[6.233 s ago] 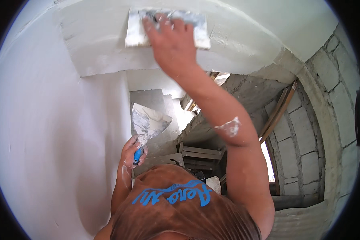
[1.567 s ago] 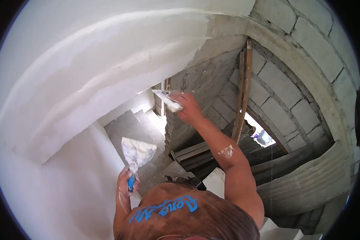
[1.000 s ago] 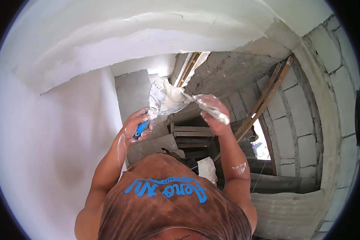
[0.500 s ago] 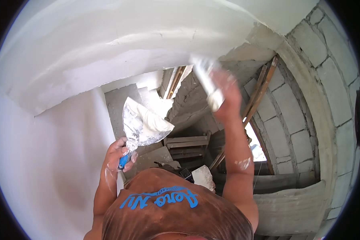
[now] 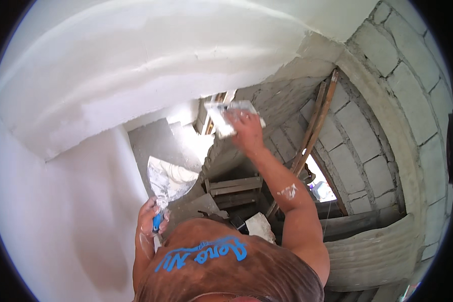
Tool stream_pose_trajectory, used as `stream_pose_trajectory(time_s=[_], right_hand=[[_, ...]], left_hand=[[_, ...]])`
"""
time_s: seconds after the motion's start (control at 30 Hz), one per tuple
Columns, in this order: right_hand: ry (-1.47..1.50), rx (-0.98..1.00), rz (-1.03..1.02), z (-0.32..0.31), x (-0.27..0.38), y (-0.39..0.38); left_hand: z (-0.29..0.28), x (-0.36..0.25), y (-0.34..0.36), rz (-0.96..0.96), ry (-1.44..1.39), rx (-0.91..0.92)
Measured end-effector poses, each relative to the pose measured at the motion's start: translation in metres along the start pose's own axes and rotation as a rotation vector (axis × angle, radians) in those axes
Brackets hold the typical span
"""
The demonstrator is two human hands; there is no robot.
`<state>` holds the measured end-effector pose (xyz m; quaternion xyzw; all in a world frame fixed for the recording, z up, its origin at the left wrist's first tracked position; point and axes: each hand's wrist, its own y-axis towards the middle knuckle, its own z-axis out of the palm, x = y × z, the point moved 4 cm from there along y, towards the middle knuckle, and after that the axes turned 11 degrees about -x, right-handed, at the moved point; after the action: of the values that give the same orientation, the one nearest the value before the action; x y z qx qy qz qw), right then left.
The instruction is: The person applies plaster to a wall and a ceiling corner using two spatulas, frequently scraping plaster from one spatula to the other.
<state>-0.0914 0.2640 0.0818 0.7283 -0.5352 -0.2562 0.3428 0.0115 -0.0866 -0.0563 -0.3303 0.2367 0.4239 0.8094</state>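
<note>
My left hand (image 5: 147,216), low and left of the middle, is closed round the blue handle of a wide putty knife (image 5: 174,182). White plaster lies on its fan-shaped blade, which points upward. Out in front, my right hand (image 5: 247,133) grips a flat plastering trowel (image 5: 217,120) smeared with white. Its handle is mostly hidden under my fingers. Just beyond the trowel runs the lower edge of a pale plastered surface (image 5: 151,85); whether the two touch I cannot tell. White smears mark my right forearm.
Bare block wall (image 5: 355,133) curves along the right, with wooden poles (image 5: 314,126) leaning before it. A smooth white wall (image 5: 93,201) stands close on the left. Below are a wooden frame with slats (image 5: 235,186), a pale broken slab (image 5: 259,226) and a bright opening (image 5: 319,181).
My right hand has come down and to the left with the trowel, which now shows its flat face. The putty knife in my left hand has dropped slightly lower.
</note>
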Motion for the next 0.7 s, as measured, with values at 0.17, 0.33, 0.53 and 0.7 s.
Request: stream_pose_trajectory(time_s=[0.17, 0.33, 0.53, 0.7], right_hand=[[0.019, -0.394, -0.096, -0.077, -0.001, 0.069], [-0.128, -0.593, -0.214, -0.109, -0.039, 0.157], [-0.054, -0.463, -0.169, -0.045, -0.042, 0.121], [-0.043, -0.277, -0.071, -0.053, -0.036, 0.054]], left_hand=[[-0.009, -0.002, -0.004, 0.009, 0.045, -0.03], [0.0, -0.003, 0.01, 0.025, 0.023, 0.045], [-0.003, 0.003, 0.009, 0.017, 0.027, 0.037], [-0.007, 0.004, 0.005, 0.036, 0.045, -0.01]])
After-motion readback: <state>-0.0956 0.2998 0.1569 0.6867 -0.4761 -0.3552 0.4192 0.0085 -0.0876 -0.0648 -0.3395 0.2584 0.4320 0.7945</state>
